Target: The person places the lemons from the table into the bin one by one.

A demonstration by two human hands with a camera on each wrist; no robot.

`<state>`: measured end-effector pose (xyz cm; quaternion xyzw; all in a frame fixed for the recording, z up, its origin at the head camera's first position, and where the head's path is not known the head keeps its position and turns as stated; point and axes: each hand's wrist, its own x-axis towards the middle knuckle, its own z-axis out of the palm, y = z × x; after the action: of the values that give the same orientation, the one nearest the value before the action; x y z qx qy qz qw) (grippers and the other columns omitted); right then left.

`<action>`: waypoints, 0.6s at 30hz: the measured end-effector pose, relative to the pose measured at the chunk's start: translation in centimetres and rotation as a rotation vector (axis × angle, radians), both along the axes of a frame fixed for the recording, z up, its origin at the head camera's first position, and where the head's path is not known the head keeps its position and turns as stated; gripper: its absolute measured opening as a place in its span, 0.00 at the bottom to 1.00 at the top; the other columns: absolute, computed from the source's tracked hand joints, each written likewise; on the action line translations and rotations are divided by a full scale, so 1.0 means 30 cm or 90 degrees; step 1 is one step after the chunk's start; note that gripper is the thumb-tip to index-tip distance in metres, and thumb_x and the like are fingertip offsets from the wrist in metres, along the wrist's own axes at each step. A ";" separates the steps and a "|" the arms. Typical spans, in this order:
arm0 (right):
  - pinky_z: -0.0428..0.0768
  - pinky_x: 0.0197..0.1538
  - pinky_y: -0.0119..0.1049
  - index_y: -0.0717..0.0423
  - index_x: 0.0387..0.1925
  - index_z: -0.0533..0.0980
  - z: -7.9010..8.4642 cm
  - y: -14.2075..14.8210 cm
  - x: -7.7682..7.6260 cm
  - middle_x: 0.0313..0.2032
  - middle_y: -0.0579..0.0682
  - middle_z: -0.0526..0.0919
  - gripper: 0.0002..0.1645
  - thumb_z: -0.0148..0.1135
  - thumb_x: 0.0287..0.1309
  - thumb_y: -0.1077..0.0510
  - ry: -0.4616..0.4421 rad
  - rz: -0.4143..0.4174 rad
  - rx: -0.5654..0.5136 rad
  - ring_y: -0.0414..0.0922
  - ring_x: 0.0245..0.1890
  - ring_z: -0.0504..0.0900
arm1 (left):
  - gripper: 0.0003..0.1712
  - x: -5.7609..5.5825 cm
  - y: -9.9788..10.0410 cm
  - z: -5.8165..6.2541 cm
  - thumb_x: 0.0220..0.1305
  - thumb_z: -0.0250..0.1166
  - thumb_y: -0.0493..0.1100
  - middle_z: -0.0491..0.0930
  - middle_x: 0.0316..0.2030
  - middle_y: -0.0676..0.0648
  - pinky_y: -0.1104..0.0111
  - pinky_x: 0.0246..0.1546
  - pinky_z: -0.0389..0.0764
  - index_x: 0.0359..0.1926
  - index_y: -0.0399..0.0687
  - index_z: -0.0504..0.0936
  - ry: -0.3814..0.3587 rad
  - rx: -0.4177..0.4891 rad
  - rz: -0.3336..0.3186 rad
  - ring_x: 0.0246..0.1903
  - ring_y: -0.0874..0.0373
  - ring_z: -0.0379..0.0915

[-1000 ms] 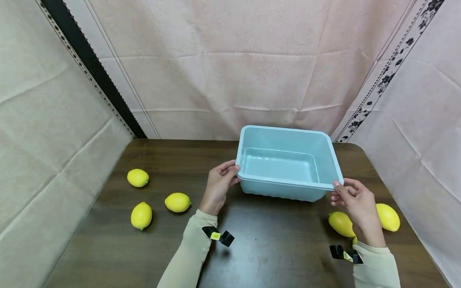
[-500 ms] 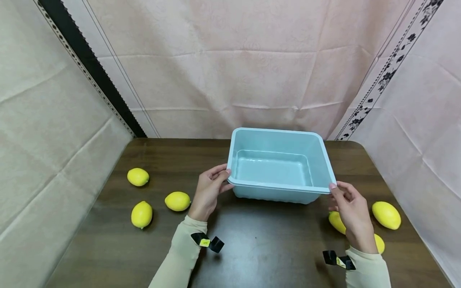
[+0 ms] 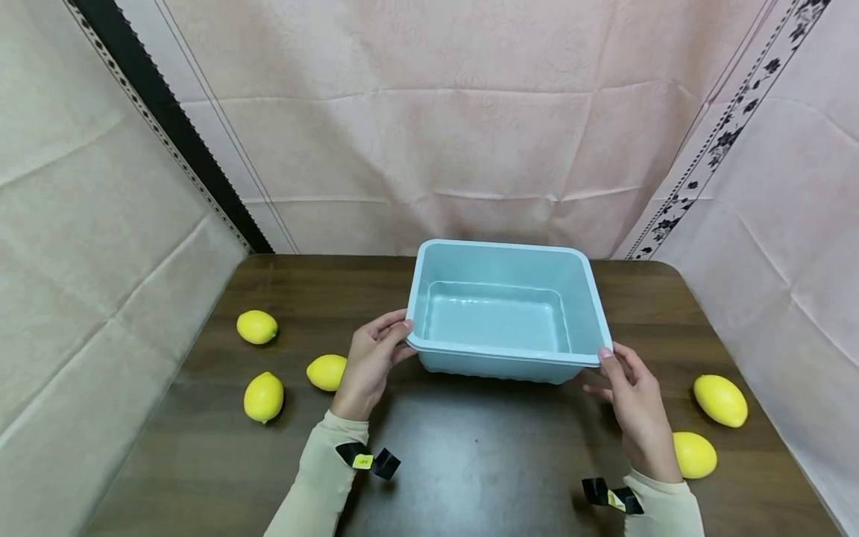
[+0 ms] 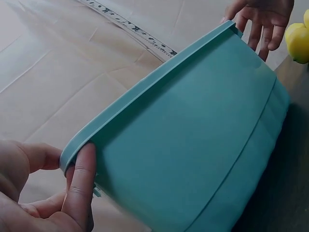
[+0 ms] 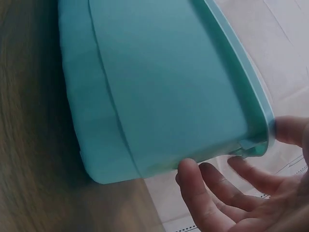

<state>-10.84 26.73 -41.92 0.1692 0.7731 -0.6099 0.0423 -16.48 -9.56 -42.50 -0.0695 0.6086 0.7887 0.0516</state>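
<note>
A light blue rectangular plastic bin [image 3: 499, 317] sits between both hands toward the back of the table, with nothing inside it. My left hand [image 3: 369, 362] pinches the rim at the bin's near left corner, thumb over the edge and fingers beneath. At the near right corner, my right hand [image 3: 634, 406] pinches the rim the same way. The left wrist view shows the bin's outer wall [image 4: 188, 125] and the left fingers hooked under the lip. In the right wrist view, the thumb is on the rim and other fingers lie beside the end wall.
On the left of the brown wooden table [image 3: 470, 477] lie three lemons, one [image 3: 326, 372] partly behind the left hand. Two more lemons show at the right, one [image 3: 719, 400] near the edge and another [image 3: 694, 455] by the right wrist. Pale cloth [image 3: 429, 149] hangs around the table.
The bin has moved left and slightly toward me, with both hands keeping hold of its near corners. The right forearm now covers different parts of the right-hand lemons.
</note>
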 end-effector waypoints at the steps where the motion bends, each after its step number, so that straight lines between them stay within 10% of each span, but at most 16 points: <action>1: 0.85 0.51 0.32 0.55 0.82 0.55 -0.003 -0.005 0.004 0.75 0.59 0.65 0.43 0.47 0.80 0.35 -0.004 -0.002 -0.003 0.31 0.51 0.79 | 0.21 0.004 -0.006 0.001 0.75 0.66 0.38 0.79 0.61 0.28 0.66 0.46 0.88 0.65 0.37 0.80 -0.001 -0.002 -0.001 0.42 0.55 0.87; 11: 0.85 0.45 0.30 0.56 0.69 0.69 -0.001 -0.043 0.028 0.43 0.33 0.82 0.32 0.59 0.76 0.41 0.026 -0.068 -0.035 0.33 0.43 0.83 | 0.21 0.043 -0.055 -0.004 0.75 0.66 0.39 0.79 0.64 0.32 0.64 0.49 0.87 0.65 0.39 0.80 -0.002 0.003 0.004 0.55 0.39 0.81; 18: 0.86 0.42 0.32 0.59 0.61 0.69 -0.015 -0.079 0.038 0.37 0.39 0.82 0.24 0.62 0.77 0.48 0.078 -0.052 -0.144 0.40 0.38 0.84 | 0.22 0.066 -0.094 -0.007 0.75 0.66 0.38 0.78 0.64 0.30 0.64 0.49 0.87 0.66 0.38 0.79 -0.011 0.006 0.018 0.55 0.40 0.83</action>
<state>-9.70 24.36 -42.39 0.1568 0.6932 -0.7034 -0.0111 -14.51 -12.38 -42.71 -0.0847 0.6031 0.7918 0.0465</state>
